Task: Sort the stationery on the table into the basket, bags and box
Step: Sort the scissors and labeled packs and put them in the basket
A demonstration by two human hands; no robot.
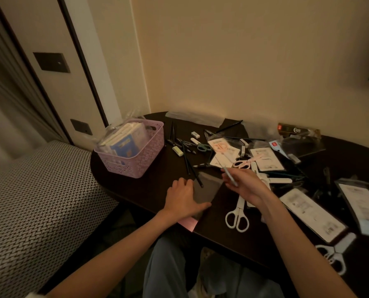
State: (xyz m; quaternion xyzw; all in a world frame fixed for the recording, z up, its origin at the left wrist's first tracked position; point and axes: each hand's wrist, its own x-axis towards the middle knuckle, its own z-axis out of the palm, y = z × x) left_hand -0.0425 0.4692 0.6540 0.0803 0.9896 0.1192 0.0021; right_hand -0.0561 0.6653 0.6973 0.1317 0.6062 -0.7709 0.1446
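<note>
Left hand (184,200) lies flat, fingers released, on a clear bag (207,190) at the bench's (149,190) near edge; right hand (243,186) fingers pinch a pen (229,176) just above.

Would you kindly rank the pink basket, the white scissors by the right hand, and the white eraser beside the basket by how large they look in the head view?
Largest to smallest:
1. Pink basket
2. White scissors, though they lie nearer the camera, which flatters them
3. White eraser, clearly smallest
</note>
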